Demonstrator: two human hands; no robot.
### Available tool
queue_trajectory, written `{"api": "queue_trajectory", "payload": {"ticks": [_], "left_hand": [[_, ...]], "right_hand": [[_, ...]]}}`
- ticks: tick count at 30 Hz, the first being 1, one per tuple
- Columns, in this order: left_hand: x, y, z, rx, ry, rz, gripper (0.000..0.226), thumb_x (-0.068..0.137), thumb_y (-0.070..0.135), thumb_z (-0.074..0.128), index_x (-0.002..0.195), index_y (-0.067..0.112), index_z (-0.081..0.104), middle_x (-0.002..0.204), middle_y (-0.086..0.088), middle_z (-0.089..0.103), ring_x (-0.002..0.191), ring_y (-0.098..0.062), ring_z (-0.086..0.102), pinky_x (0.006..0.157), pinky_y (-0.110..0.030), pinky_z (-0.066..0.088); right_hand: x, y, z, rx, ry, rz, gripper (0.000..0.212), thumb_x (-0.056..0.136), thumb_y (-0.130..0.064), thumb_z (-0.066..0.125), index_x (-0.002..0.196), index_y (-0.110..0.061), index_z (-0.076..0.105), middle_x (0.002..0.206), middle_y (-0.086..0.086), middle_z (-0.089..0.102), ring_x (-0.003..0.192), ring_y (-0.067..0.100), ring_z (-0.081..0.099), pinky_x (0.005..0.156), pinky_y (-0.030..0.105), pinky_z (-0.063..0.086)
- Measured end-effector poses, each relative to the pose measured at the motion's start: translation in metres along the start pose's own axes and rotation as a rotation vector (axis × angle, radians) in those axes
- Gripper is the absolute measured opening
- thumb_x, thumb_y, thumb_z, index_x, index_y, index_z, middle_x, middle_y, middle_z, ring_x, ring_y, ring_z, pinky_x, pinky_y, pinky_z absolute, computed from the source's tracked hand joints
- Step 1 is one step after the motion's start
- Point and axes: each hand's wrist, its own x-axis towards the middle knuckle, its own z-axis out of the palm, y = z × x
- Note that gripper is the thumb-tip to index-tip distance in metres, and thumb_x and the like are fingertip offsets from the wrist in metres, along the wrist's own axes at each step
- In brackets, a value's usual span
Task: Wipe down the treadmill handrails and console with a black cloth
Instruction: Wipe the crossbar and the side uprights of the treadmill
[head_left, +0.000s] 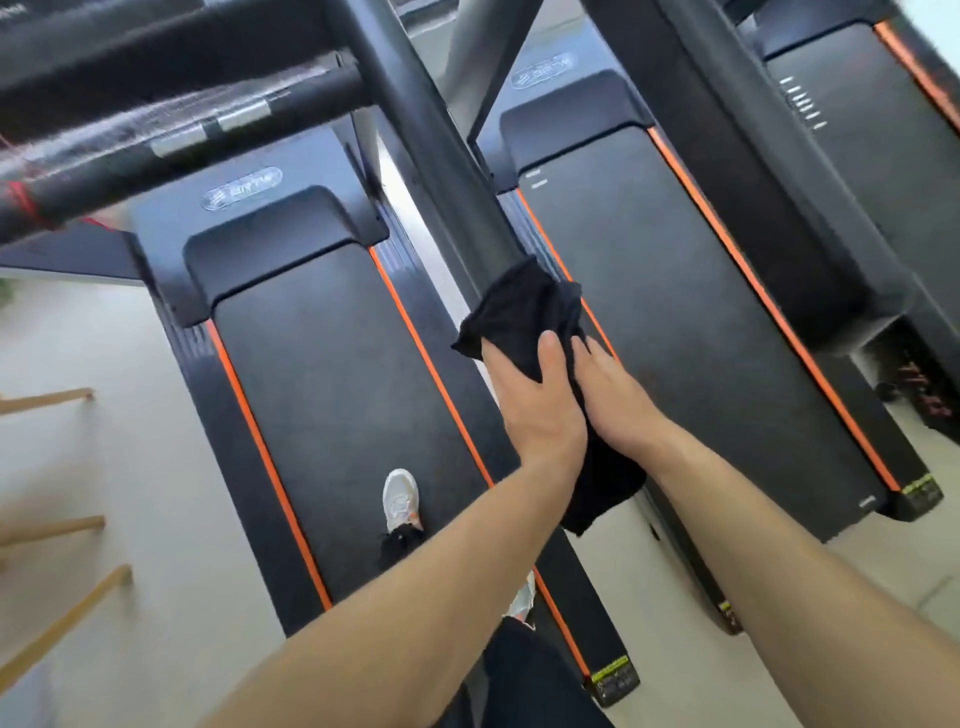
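A black cloth (524, 312) is wrapped around the near end of the treadmill's dark right handrail (441, 150), which runs diagonally up toward the top of the view. My left hand (540, 400) clasps the cloth from the left side, thumb over the top. My right hand (618, 400) presses the cloth from the right. A loose tail of cloth (602, 488) hangs down below both wrists. The front crossbar (171, 124), wrapped in clear plastic film, crosses the upper left. The console is out of view.
Under me lies the treadmill belt (337, 389) with orange side stripes; my white shoe (401, 501) stands on it. A second treadmill (701, 322) sits right beside it, a third at the far right. Wooden slats (52, 525) stick out at the left.
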Motion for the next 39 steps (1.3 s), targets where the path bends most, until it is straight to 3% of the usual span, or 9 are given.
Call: {"api": "queue_trajectory", "payload": {"ticks": [3, 6, 12, 17, 21, 23, 25, 32, 39], "left_hand": [[0.013, 0.012, 0.003, -0.013, 0.038, -0.017, 0.049, 0.098, 0.044, 0.057, 0.141, 0.022, 0.046, 0.124, 0.01, 0.06, 0.113, -0.01, 0.057, 0.092, -0.021, 0.038], [0.069, 0.042, 0.004, -0.021, 0.024, -0.021, 0.053, 0.098, 0.045, 0.059, 0.14, 0.016, 0.047, 0.117, 0.006, 0.053, 0.107, -0.013, 0.053, 0.091, -0.021, 0.036], [0.137, 0.07, -0.004, -0.116, -0.079, -0.055, 0.084, 0.087, 0.058, 0.062, 0.156, 0.023, 0.031, 0.144, -0.003, 0.056, 0.126, -0.026, 0.057, 0.109, -0.046, 0.046], [0.065, 0.024, -0.005, -0.175, -0.087, 0.102, 0.064, 0.102, 0.039, 0.053, 0.159, 0.028, 0.026, 0.152, 0.007, 0.049, 0.136, -0.013, 0.049, 0.118, -0.036, 0.035], [-0.014, -0.021, -0.009, -0.171, -0.093, 0.147, 0.061, 0.106, 0.029, 0.048, 0.16, 0.027, 0.019, 0.151, 0.023, 0.034, 0.136, 0.005, 0.037, 0.113, -0.008, 0.025], [-0.044, -0.04, -0.011, -0.132, -0.133, 0.168, 0.058, 0.107, 0.027, 0.044, 0.159, 0.029, 0.017, 0.145, 0.034, 0.032, 0.129, 0.022, 0.035, 0.104, 0.002, 0.024], [-0.061, -0.059, -0.016, -0.101, -0.156, 0.157, 0.056, 0.106, 0.039, 0.044, 0.156, 0.031, 0.022, 0.138, 0.039, 0.036, 0.121, 0.031, 0.037, 0.101, 0.0, 0.027], [0.004, -0.029, -0.02, -0.352, -0.201, -0.257, 0.108, 0.055, 0.091, 0.063, 0.142, 0.028, 0.056, 0.138, -0.002, 0.063, 0.122, -0.026, 0.062, 0.11, -0.046, 0.046], [-0.045, -0.047, -0.003, -0.557, 0.006, -0.424, 0.05, 0.098, 0.054, 0.05, 0.115, 0.014, 0.073, 0.108, -0.006, 0.077, 0.103, -0.023, 0.071, 0.097, -0.036, 0.055]], "right_hand": [[0.017, -0.019, -0.003, 0.042, -0.012, -0.023, 0.045, 0.111, -0.036, 0.025, 0.145, -0.02, 0.05, 0.133, -0.008, 0.054, 0.126, 0.003, 0.044, 0.094, 0.015, 0.026], [0.058, -0.052, -0.003, 0.082, -0.028, -0.057, 0.048, 0.112, -0.034, 0.025, 0.148, -0.013, 0.047, 0.137, -0.002, 0.053, 0.13, 0.007, 0.044, 0.088, 0.009, 0.026], [0.083, -0.074, -0.01, 0.345, -0.104, 0.043, 0.038, 0.106, -0.046, 0.043, 0.083, -0.023, 0.064, 0.069, -0.011, 0.073, 0.057, 0.001, 0.067, 0.049, 0.014, 0.05], [0.028, -0.013, -0.008, 0.395, -0.045, -0.092, 0.028, 0.109, -0.034, 0.04, 0.131, -0.03, 0.057, 0.091, -0.027, 0.059, 0.079, -0.017, 0.058, 0.078, 0.004, 0.047], [-0.026, 0.046, 0.015, 0.535, 0.087, -0.123, 0.029, 0.111, -0.023, 0.032, 0.11, -0.032, 0.06, 0.08, -0.041, 0.066, 0.089, -0.021, 0.062, 0.077, -0.004, 0.04], [-0.043, 0.073, 0.041, 0.587, 0.229, -0.113, 0.033, 0.106, -0.047, 0.031, 0.112, -0.039, 0.063, 0.109, -0.026, 0.071, 0.12, 0.001, 0.061, 0.105, 0.018, 0.043], [-0.046, 0.089, 0.066, 0.665, 0.377, -0.119, 0.041, 0.096, -0.057, 0.031, 0.115, -0.038, 0.062, 0.121, -0.013, 0.067, 0.121, 0.011, 0.06, 0.11, 0.042, 0.042], [-0.066, 0.105, 0.112, 0.345, 0.542, -0.417, 0.066, 0.103, -0.032, 0.03, 0.158, -0.001, 0.012, 0.164, 0.014, 0.019, 0.153, 0.027, 0.019, 0.123, 0.05, 0.02], [-0.037, 0.095, 0.06, 0.555, 0.329, -0.385, 0.051, 0.102, -0.048, 0.03, 0.15, -0.033, 0.038, 0.15, -0.009, 0.049, 0.141, 0.015, 0.044, 0.116, 0.052, 0.035]]}}
